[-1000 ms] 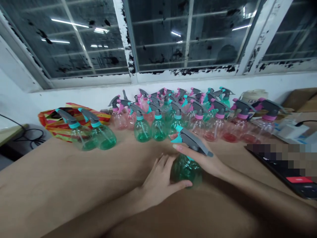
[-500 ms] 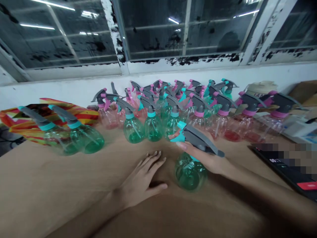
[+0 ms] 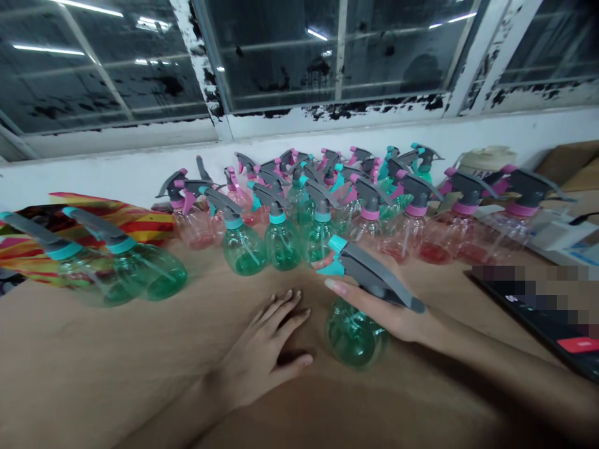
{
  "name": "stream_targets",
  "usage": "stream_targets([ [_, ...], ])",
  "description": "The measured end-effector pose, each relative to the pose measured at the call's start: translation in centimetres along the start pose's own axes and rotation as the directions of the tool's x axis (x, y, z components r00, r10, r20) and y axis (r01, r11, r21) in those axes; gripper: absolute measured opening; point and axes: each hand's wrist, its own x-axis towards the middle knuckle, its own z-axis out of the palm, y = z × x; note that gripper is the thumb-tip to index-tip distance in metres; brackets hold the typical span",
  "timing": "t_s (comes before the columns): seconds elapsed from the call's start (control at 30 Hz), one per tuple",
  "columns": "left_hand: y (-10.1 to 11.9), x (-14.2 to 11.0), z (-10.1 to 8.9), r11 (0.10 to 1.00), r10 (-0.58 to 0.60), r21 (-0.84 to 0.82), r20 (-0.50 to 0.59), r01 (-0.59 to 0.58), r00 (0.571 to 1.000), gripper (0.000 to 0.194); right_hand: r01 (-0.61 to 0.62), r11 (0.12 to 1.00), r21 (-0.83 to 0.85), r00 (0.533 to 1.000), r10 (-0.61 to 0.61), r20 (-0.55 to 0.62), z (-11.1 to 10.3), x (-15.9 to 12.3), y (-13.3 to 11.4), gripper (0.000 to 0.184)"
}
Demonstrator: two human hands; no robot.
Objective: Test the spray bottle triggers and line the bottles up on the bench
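Note:
My right hand [image 3: 388, 310] is wrapped round the neck of a green spray bottle [image 3: 353, 337], just under its grey and turquoise spray head. The bottle stands slightly tilted at the table's middle, and part of its neck is hidden by my fingers. My left hand [image 3: 264, 352] lies flat on the wooden table [image 3: 140, 368] with fingers spread, a little left of that bottle and apart from it. Beyond both hands stands a row of green spray bottles [image 3: 282, 246] with turquoise collars, continued to the right by red-tinted spray bottles [image 3: 435, 240] with pink collars.
Two more green spray bottles [image 3: 154, 271] stand at the left before a colourful striped cloth [image 3: 150, 224]. A dark tablet-like device [image 3: 510, 305] lies at the right. Cardboard [image 3: 568, 159] and a white box [image 3: 556, 227] are behind it, below the windows [image 3: 281, 56].
The view has shifted slightly, so the bottles at the back appear further left. My right hand still grips the green spray bottle, and my left hand stays flat on the table.

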Motion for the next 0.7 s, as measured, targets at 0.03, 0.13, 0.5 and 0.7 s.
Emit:
stream_targets([
  [0.03, 0.02, 0.0, -0.03, 1.0, -0.004, -0.008, -0.001, 0.004, 1.0, 0.056, 0.003, 1.0, -0.012, 1.0, -0.003, -0.003, 0.01, 0.03, -0.02, 0.016],
  [0.13, 0.06, -0.02, -0.07, 1.0, -0.006, -0.022, -0.001, 0.006, 1.0, 0.057, -0.012, 1.0, -0.011, 1.0, 0.012, 0.0, 0.09, 0.03, -0.07, 0.02],
  [0.5, 0.28, 0.19, -0.44, 1.0, 0.015, 0.021, 0.002, -0.015, 1.0, 0.055, -0.025, 1.0, 0.003, 1.0, 0.025, -0.017, 0.19, -0.24, -0.25, 0.015],
  [0.7, 0.2, 0.12, -0.35, 0.999, 0.021, 0.027, 0.011, -0.021, 1.0, 0.057, -0.046, 0.998, 0.052, 0.999, 0.046, -0.012, 0.29, -0.4, 0.23, 0.022],
])
